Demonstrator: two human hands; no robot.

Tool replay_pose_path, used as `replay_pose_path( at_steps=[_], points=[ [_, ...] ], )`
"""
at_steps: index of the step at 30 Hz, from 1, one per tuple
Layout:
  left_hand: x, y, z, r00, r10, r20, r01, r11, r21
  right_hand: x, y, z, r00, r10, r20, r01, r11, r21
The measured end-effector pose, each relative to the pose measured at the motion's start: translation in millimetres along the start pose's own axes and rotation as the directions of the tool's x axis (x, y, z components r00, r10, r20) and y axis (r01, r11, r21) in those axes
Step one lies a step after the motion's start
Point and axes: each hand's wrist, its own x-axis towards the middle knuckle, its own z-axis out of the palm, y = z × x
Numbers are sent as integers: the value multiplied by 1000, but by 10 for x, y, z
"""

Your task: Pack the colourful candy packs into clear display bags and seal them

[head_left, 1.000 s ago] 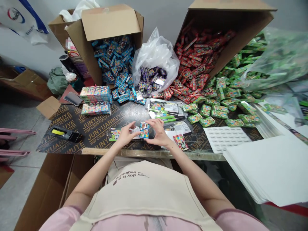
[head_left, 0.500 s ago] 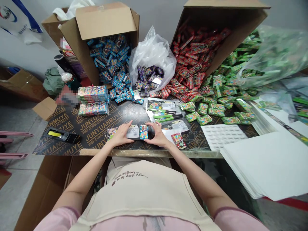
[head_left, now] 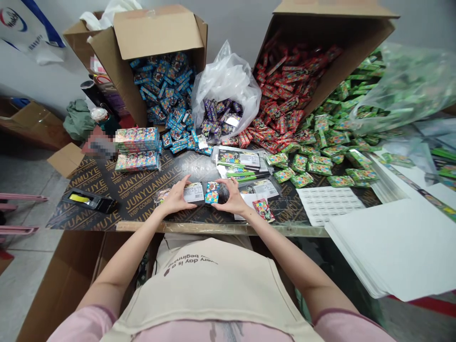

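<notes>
Nearest is the person's cream apron (head_left: 199, 280), against the front edge of the desk (head_left: 128, 204). Just beyond that edge, the right hand (head_left: 233, 198) grips a small blue candy-style box (head_left: 211, 193) between thumb and fingertips, seemingly by its ends so the printed face stays uncovered. The left hand (head_left: 175, 197) curls around a flat, dark printed sleeve (head_left: 193, 192), thumb at the near edge and fingers at the far one, probably to steady it; its barcode end points toward the blue box, with a narrow gap between. To the right lies a red box (head_left: 263, 210), just beside the right wrist.

Farther in, spare printed sleeves (head_left: 238, 159) lie within easy reach. Wrapped multicolour packs (head_left: 137, 137) are stacked squarely at left. At the back, a left carton (head_left: 158, 33) and a right carton (head_left: 335, 9) face forward, likely so blue and red boxes spill toward the person; a clear bag (head_left: 228, 71) holds purple ones between.
</notes>
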Motion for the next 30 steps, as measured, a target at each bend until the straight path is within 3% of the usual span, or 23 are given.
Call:
replay_pose_path(
  at_steps=[13,21,26,30],
  points=[
    [47,43,40,999,0,47,-4,997,79,46,137,5,996,-17,89,12,998,59],
    [169,193,74,939,95,330,-238,873,427,-78,88,225,985,-109,134,117,992,-53],
    [195,119,168,948,77,309,-210,881,425,-169,153,300,992,-40,123,46,998,-44],
    [157,104,225,958,112,263,-203,915,349,-138,188,297,985,-64,160,62,998,19]
  ],
)
